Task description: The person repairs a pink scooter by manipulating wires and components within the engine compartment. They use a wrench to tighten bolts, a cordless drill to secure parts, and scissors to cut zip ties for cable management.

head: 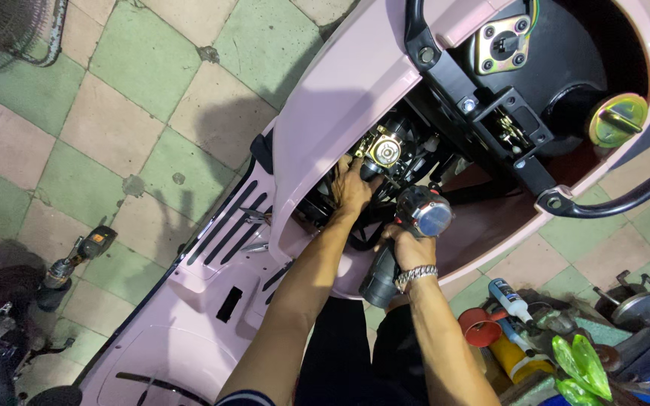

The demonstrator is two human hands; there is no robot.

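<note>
Centre frame, inside pink scooter body [340, 90]: left hand [353, 192] gripping carburetor [383, 153], right hand [409, 248] clasping cordless driver [408, 225]; best kept square, carburetor steadied.

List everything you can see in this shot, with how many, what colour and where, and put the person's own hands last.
scooter body: one, pink, centre, seat compartment open
carburettor: one, brass and silver, in the open engine bay
fuel cap: one, gold, upper right
power tool: one, grey and black, in the right hand
cordless drill: one, black and orange, on the floor at left
floor tiles: many, green and pink
funnel: one, red, lower right
bottle: one, white with blue, lower right
wristwatch: one, silver, right wrist
left hand: on the engine parts below the carburettor
right hand: gripping the power tool
</note>
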